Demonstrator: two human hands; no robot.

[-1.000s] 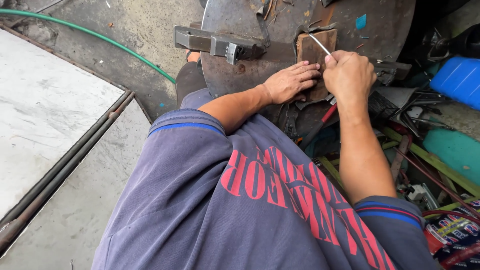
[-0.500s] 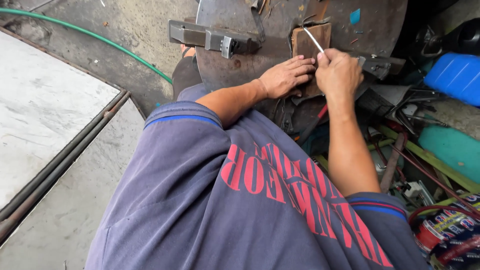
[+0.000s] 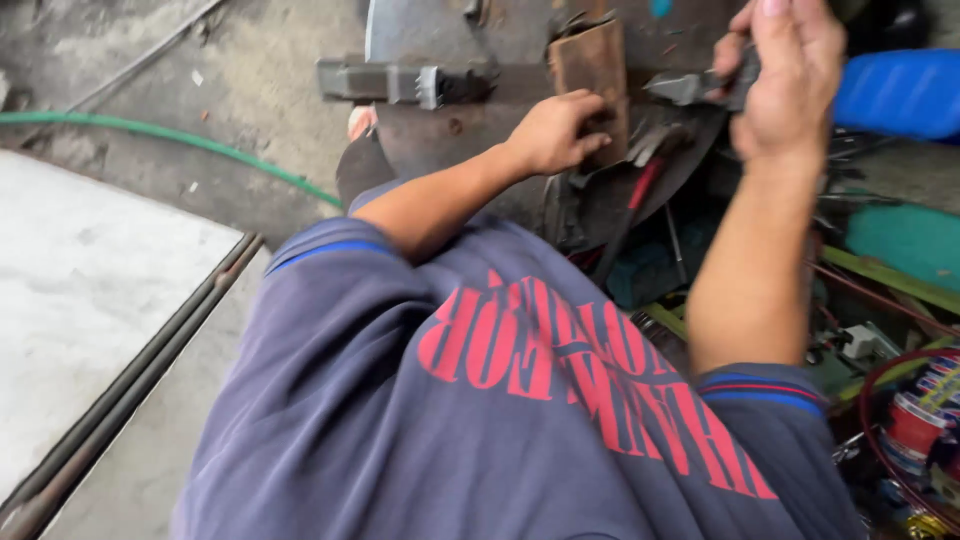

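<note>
- My left hand (image 3: 553, 130) is pressing down on the brown rusty block (image 3: 590, 70), fingers curled over its lower right edge and clamped on it, thumb tucked along the near side.
- That block is sitting flat on the round dark metal table (image 3: 440, 30), near the middle of its top, tilted slightly away from me.
- My right hand (image 3: 785, 85) is lifting up off the table at the upper right, fingers closed together around a dark metal tool (image 3: 700, 88).
- The tool's grey pointed end is sticking out leftward from my grip, hanging just beside the block's right edge but apart from it; I cannot tell exactly what kind of tool it is, it is blurred.
- Left of the block, a grey steel bar (image 3: 400, 80) with a toothed end is lying across the table and jutting over its left rim.
- Under the table's near edge, a red-handled tool (image 3: 640, 190) is leaning among dark scrap.
- Farther right, a blue plastic container (image 3: 895, 92) is lying behind my right wrist.
- Out on the left, a green hose (image 3: 170, 138) is running across the concrete floor (image 3: 120, 60), beside a pale flat sheet (image 3: 80, 290).
</note>
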